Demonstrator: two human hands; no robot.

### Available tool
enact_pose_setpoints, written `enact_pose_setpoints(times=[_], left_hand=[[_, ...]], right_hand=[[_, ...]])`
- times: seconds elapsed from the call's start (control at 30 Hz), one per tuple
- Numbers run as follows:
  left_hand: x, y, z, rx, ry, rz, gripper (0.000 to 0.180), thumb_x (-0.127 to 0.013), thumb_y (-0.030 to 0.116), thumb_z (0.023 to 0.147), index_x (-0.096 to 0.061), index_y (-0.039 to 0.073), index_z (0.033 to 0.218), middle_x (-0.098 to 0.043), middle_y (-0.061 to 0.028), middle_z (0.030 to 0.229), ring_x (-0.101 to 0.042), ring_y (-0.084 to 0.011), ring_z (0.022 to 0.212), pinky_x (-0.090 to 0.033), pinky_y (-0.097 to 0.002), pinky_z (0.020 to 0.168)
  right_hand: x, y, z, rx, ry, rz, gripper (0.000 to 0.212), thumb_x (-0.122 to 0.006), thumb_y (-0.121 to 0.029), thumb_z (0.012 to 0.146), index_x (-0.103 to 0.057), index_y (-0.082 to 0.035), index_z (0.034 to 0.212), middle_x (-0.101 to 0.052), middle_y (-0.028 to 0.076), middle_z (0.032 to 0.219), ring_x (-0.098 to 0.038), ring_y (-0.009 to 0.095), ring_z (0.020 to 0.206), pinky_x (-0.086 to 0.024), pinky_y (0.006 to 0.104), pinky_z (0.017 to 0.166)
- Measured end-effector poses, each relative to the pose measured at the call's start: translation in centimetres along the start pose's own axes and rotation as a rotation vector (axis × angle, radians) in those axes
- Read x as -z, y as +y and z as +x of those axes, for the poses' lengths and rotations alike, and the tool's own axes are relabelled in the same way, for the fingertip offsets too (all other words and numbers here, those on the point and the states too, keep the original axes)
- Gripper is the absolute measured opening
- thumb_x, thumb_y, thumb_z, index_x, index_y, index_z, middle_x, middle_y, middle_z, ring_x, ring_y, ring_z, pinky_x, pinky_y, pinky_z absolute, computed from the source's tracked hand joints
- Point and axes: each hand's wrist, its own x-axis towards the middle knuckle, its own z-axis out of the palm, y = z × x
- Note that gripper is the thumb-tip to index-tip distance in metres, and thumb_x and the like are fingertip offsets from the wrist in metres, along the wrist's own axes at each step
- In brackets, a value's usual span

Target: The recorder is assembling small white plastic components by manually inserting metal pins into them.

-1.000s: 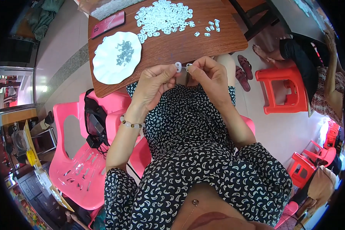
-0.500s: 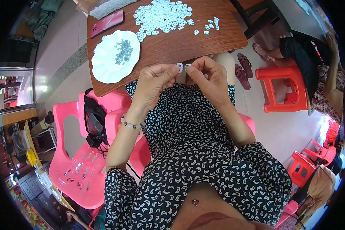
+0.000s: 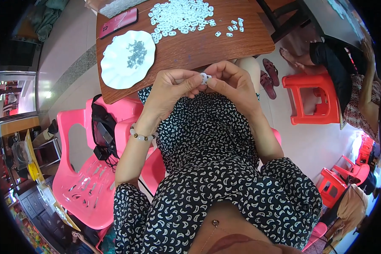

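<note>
"Where am I working?"

"At the near edge of the brown wood-grain worktop (image 3: 199, 53): I have the left hand (image 3: 170, 89) and right hand (image 3: 236, 87) close together, fingertips pinched on small white oval two-holed pieces (image 3: 205, 78)."

"Any open room?"

"Yes, I see bare wood across the worktop's near right part. A scalloped, glossy white plate (image 3: 117, 63) crowds its left edge; a heap of matching white pieces (image 3: 181, 17) covers its far middle."
</note>
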Motion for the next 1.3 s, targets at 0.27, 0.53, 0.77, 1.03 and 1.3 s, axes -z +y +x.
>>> enact_pose_setpoints(times=[0.27,0.53,0.77,1.03,1.3], left_hand=[[0.1,0.1,-0.1,0.096,-0.077,-0.086,0.026,-0.068,0.022,0.090,-0.069,-0.001,0.101,-0.070,-0.0073,0.085,-0.062,-0.0084,0.071,-0.052,-0.0206,0.067],[0.3,-0.5,0.0,0.126,-0.130,-0.209,0.026,-0.068,0.024,0.091,-0.069,-0.001,0.100,-0.069,-0.0057,0.087,-0.060,-0.0076,0.072,-0.052,-0.0210,0.067],[-0.3,-0.1,-0.4,0.122,-0.134,-0.180,0.027,-0.069,0.024,0.090,-0.069,0.000,0.101,-0.069,-0.0055,0.086,-0.060,-0.0073,0.070,-0.052,-0.0205,0.066],[-0.5,-0.3,-0.7,0.175,-0.176,-0.298,0.029,-0.070,0.025,0.089,-0.069,-0.001,0.102,-0.069,-0.0051,0.086,-0.060,-0.0067,0.069,-0.051,-0.0199,0.065],[-1.2,0.1,-0.9,0.176,-0.161,-0.293,0.023,-0.069,0.022,0.089,-0.071,0.000,0.096,-0.069,-0.0052,0.083,-0.059,-0.0066,0.067,-0.050,-0.0203,0.062]], right_hand=[[1.1,0.1,0.2,0.011,-0.205,-0.029,0.042,-0.064,-0.016,0.092,-0.054,0.004,0.128,-0.063,0.008,0.108,-0.065,0.016,0.097,-0.053,0.0295,0.091],[1.1,0.4,0.1,-0.017,-0.197,0.027,0.046,-0.066,-0.023,0.090,-0.056,0.004,0.126,-0.063,0.009,0.112,-0.063,0.016,0.101,-0.051,0.0297,0.092],[1.3,0.9,0.2,0.032,-0.245,0.000,0.049,-0.070,-0.032,0.087,-0.062,0.000,0.123,-0.059,0.005,0.107,-0.058,0.013,0.098,-0.048,0.0257,0.087],[1.2,1.4,0.0,0.185,-0.233,0.005,0.035,-0.069,-0.022,0.089,-0.065,-0.003,0.119,-0.056,0.005,0.106,-0.058,0.012,0.095,-0.050,0.0254,0.084],[1.1,1.0,-0.2,0.201,-0.257,0.043,0.036,-0.067,-0.021,0.090,-0.063,-0.001,0.121,-0.056,0.005,0.107,-0.059,0.013,0.097,-0.051,0.0259,0.085]])
